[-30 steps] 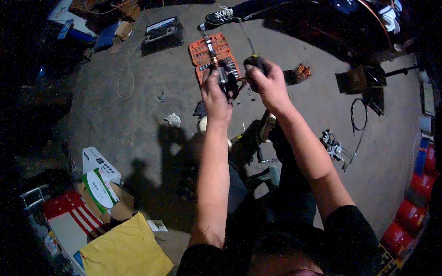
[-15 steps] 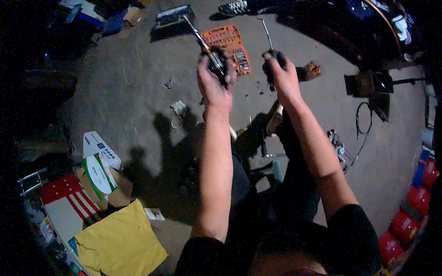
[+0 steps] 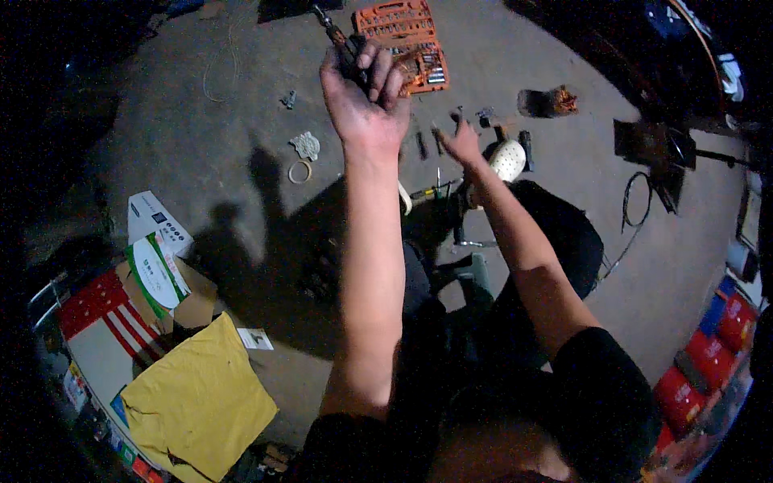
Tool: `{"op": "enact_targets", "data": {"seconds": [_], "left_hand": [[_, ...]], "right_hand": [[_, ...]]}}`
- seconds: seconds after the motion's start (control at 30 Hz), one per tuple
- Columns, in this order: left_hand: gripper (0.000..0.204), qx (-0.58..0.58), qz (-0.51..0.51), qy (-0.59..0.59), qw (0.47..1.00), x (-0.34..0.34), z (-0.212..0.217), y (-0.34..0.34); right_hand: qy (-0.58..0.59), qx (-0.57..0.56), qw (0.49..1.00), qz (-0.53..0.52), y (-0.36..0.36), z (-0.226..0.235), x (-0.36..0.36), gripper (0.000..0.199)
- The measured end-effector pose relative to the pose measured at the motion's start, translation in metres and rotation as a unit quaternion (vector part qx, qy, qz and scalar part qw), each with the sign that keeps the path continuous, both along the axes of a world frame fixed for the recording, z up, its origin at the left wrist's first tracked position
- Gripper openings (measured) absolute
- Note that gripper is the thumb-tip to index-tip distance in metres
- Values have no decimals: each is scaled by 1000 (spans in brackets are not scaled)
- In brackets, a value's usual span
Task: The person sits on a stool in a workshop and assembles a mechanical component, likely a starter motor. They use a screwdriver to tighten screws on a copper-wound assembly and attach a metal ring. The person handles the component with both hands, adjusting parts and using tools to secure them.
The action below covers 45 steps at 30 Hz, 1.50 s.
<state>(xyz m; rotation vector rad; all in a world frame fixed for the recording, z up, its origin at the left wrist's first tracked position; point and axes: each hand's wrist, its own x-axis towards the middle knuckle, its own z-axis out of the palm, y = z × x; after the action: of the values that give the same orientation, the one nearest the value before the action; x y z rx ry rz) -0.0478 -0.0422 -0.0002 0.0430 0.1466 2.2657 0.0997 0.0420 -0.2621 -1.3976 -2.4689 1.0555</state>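
Note:
My left hand (image 3: 366,101), its fingers darkened with grime, is closed around a slim tool (image 3: 336,34) with a dark body and a shiny metal tip that points up and away. Most of the tool's handle is hidden in the palm. Lower and to the right, my right hand (image 3: 460,145) is stretched toward the floor with its fingers apart. Small dark tools (image 3: 422,146) lie beside its fingertips, too blurred to name. Beyond my left hand is an open orange socket set case (image 3: 396,22) with rows of metal sockets.
A cream clog (image 3: 507,161) is on my foot. A whitish rag (image 3: 305,146) and a tape ring (image 3: 299,171) lie on the floor. Left stand a white box (image 3: 149,216) and a yellow bag (image 3: 205,394). Right are a black cable (image 3: 638,201) and red containers (image 3: 708,362).
My right hand has come down toward the floor, and the hooked pick it held no longer shows in it. My left hand, still gripping its tool, appears higher in view.

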Motion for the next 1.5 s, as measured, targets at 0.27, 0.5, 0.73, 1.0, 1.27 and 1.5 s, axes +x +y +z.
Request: {"op": "enact_targets", "data": {"seconds": [0.27, 0.5, 0.73, 1.0, 1.27, 1.5], "left_hand": [[25, 9, -45, 39, 998, 7, 10, 7], [29, -59, -31, 97, 993, 26, 18, 15], [26, 37, -122, 73, 989, 21, 13, 13], [22, -30, -87, 18, 996, 29, 4, 26], [23, -356, -58, 148, 921, 14, -44, 22], [27, -619, -213, 193, 731, 10, -295, -9]], "right_hand": [[426, -488, 759, 59, 11, 251, -28, 51], [304, -335, 890, 58, 22, 285, -11, 32], [354, -571, 740, 8, 30, 282, -2, 29], [398, -567, 721, 10, 45, 290, 13, 36], [346, -326, 879, 39, 64, 313, 18, 26], [424, -345, 833, -82, 102, 308, 41, 30]]}}
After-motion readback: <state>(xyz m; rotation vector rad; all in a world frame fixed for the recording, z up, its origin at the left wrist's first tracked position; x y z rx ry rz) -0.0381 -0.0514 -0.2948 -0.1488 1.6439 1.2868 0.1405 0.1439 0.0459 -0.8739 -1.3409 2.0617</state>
